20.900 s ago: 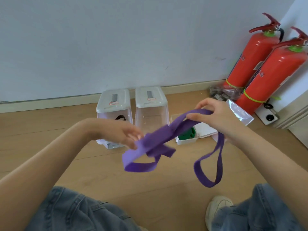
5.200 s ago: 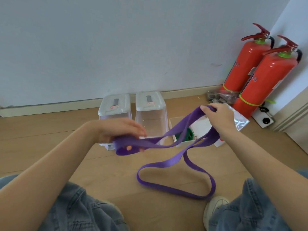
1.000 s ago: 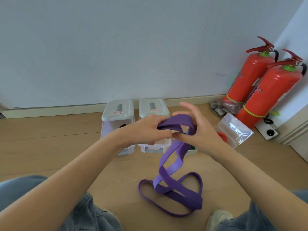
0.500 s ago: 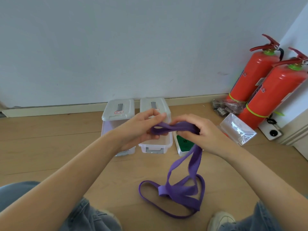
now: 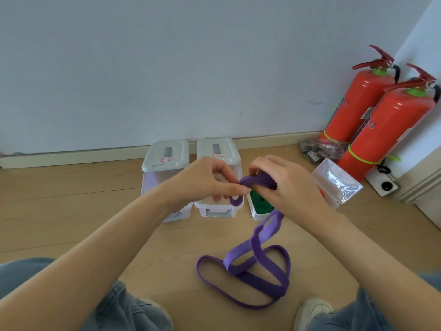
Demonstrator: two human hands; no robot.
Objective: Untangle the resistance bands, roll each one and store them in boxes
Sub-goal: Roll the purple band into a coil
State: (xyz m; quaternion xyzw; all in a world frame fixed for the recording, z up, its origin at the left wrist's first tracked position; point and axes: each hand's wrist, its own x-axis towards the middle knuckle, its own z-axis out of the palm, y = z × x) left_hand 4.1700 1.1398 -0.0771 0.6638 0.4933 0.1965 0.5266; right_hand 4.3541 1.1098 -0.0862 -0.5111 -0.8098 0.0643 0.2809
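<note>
Two hands, left hand [image 5: 210, 181] and right hand [image 5: 284, 187], pinch the purple band [image 5: 256, 266], barely rolled; open box [image 5: 260, 206] awaits.

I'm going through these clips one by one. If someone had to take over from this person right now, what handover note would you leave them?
Left hand: pinching the started end of the purple band.
Right hand: fingers curled over the band's small coil, held above the boxes.
Most of the band is unrolled: it hangs from the hands and lies looped on the floor.
Two lidded boxes stand by the wall. The open box beside them holds something green, its clear lid tipped back.
Done: purple band appears untangled, roll begun.
Left: finish rolling and box it.
</note>
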